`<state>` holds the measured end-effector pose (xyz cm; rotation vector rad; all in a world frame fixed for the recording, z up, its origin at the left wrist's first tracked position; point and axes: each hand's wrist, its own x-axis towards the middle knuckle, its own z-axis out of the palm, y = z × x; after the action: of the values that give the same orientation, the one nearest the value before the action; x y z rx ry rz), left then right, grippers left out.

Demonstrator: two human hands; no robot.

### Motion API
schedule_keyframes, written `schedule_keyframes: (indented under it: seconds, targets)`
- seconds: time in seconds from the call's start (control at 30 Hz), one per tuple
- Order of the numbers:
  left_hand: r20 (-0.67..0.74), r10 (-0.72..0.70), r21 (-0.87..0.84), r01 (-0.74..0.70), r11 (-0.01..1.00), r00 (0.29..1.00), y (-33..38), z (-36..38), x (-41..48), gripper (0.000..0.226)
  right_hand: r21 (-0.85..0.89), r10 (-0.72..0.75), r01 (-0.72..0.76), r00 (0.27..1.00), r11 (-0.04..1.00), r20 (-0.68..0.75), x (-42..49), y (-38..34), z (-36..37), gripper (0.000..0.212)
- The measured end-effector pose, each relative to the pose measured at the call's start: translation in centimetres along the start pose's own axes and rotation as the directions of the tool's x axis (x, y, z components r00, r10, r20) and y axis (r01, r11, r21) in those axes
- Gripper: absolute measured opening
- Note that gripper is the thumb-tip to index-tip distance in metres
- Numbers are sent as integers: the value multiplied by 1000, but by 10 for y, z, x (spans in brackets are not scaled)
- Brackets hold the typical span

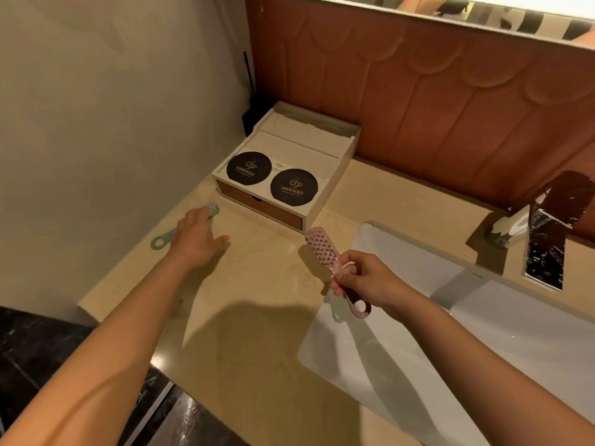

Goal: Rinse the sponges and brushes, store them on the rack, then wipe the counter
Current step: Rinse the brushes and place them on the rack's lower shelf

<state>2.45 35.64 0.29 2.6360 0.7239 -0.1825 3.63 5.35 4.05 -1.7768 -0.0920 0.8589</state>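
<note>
Two brushes at the bathroom counter, one in hand.

The right hand (363, 281) grips the pink brush (322, 249) by its handle, at the left rim of the sink (402, 317). The left hand (196, 239) lies with straight fingers over the green brush (159, 241), which lies flat on the counter (257, 317) near the wall, in front of a white box (289, 146).

Over in the corner sits a white box (299, 146), two black discs (249, 169) side by side on top (a gold logo on each), a brown drawer (257, 205) beneath. To the right, a chrome tap (547, 235) juts over the white basin (531, 320). Behind, brown scalloped panelling (418, 107) runs under a mirror (483, 9).
</note>
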Motion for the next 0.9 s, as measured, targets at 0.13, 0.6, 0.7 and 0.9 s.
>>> schedule_keyframes:
  seconds: [0.13, 0.6, 0.7, 0.9]
  targets:
    - [-19, -167, 54, 168, 984, 986, -16, 0, 25, 78, 8, 3, -4, 1000, 1000, 5, 1, 5, -3, 7]
    - [-93, 15, 262, 10, 965, 996, -5, 13, 30, 37, 45, -4, 12, 983, 999, -185, -22, 24, -31, 17]
    - [-79, 60, 216, -41, 975, 995, -2, 14, 20, 33, 33, -36, 45, 969, 998, -244, -29, 29, -37, 19]
    - [-32, 201, 19, -200, 980, 979, 35, 10, -17, 31, 40, -57, 74, 944, 996, -325, -52, 40, -46, 16]
